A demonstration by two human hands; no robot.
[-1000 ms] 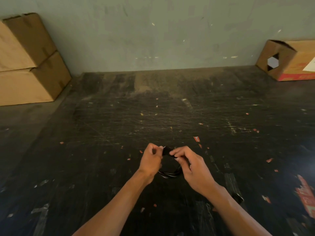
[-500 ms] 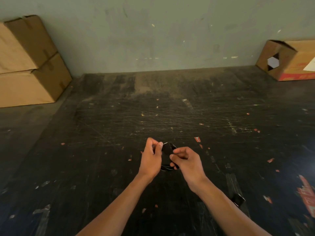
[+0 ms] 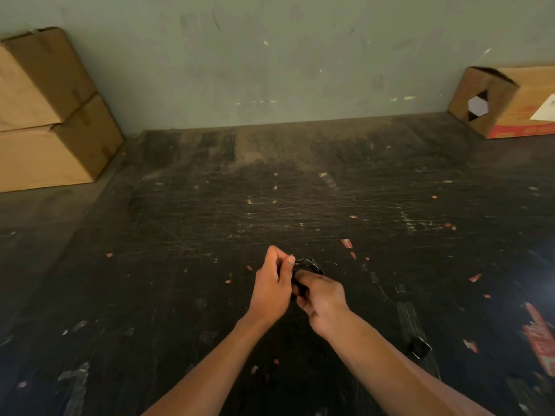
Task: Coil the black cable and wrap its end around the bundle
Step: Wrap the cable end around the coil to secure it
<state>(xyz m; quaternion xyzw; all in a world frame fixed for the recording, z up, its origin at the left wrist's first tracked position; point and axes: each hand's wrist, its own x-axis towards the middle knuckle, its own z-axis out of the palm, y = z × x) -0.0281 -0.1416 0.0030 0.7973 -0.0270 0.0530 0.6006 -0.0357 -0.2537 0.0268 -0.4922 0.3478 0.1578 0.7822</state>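
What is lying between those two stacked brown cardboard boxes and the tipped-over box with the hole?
Nothing stands between the stacked brown cardboard boxes and the holed box; the head view shows bare dark scuffed floor.

The black cable (image 3: 307,265) is seen gathered into a small, tight bundle of glossy loops just below the centre of the frame. Only its upper arc is exposed; the rest is hidden. It is held above the dark scuffed surface, not laid on it.
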